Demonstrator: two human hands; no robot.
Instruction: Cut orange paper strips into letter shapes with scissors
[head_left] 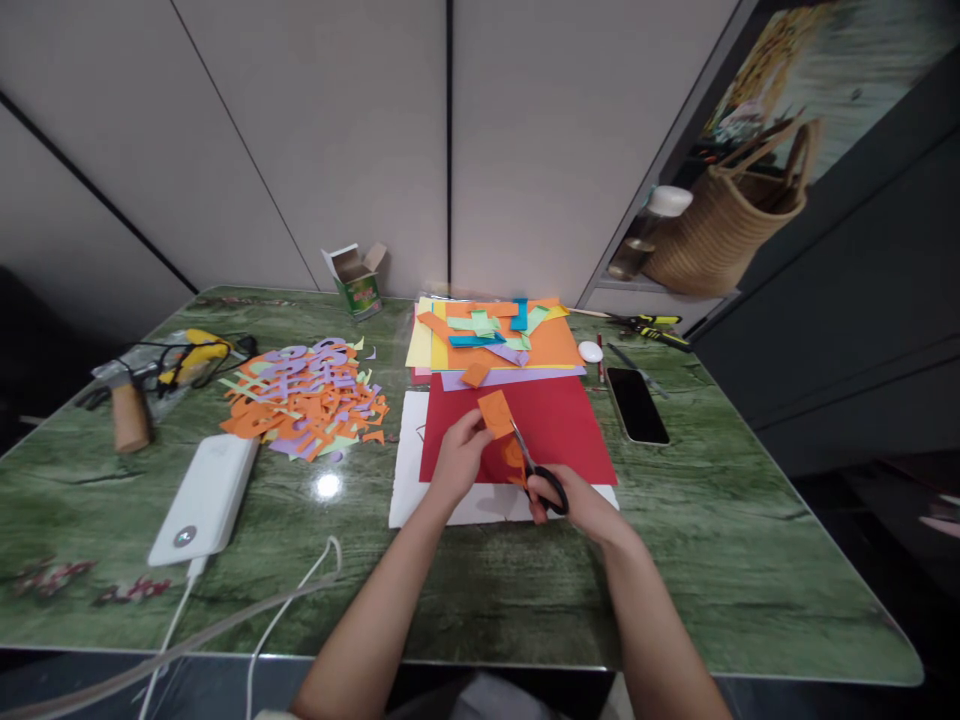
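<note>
My left hand (pixel 460 455) pinches the lower left edge of a small orange paper piece (pixel 495 412). In my right hand (pixel 568 498) is a pair of scissors (pixel 553 490) with black handles, its blades pointing up and left at the paper's right edge. Whether the blades are apart, I cannot tell. Another orange scrap (pixel 513 455) with marks on it shows just below the held piece. Beneath both hands lies a red sheet (pixel 559 425), resting on a white sheet (pixel 409 500).
Left of the sheets is a heap of cut paper scraps (pixel 304 400), near a white power bank (pixel 206 495) with a cable. Behind are stacked coloured sheets (pixel 420 335) bearing strips. A phone (pixel 637 405), a white oval object (pixel 590 352) and yellow-black tools (pixel 660 330) lie right; a small box (pixel 360 290) stands behind.
</note>
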